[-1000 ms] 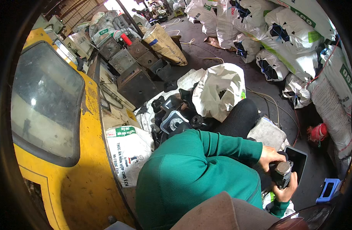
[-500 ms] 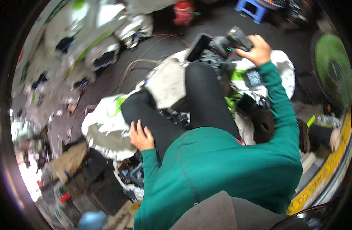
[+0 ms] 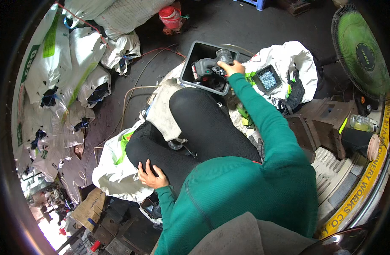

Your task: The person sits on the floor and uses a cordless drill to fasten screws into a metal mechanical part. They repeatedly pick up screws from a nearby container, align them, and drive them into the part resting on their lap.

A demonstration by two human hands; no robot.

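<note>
My right hand [image 3: 233, 68] is closed around one end of a grey-and-black cordless drill [image 3: 207, 68]. The drill is at the mouth of a dark grey rectangular bin [image 3: 187, 66], beyond my right knee; whether it touches the bottom, I cannot tell. My left hand [image 3: 152, 175] lies on my left thigh with its fingers spread and nothing in it. A small black tray [image 3: 258, 81] full of small silvery screws sits right of the bin, on a white sack [image 3: 303, 59]. Pale cloth [image 3: 163, 114] lies between my knees.
Stuffed white sacks [image 3: 82, 49] line the left side. A red bucket [image 3: 170, 17] stands at the back, with hoses [image 3: 137, 83] across the dark floor. A green fan [image 3: 360, 55] stands at right, near metal blocks [image 3: 322, 117] and a plastic bottle [image 3: 361, 123].
My right hand has brought the drill left and nearer, to the bin's mouth. My left hand stays on my thigh. The view has shifted, and the bin and tray show more fully.
</note>
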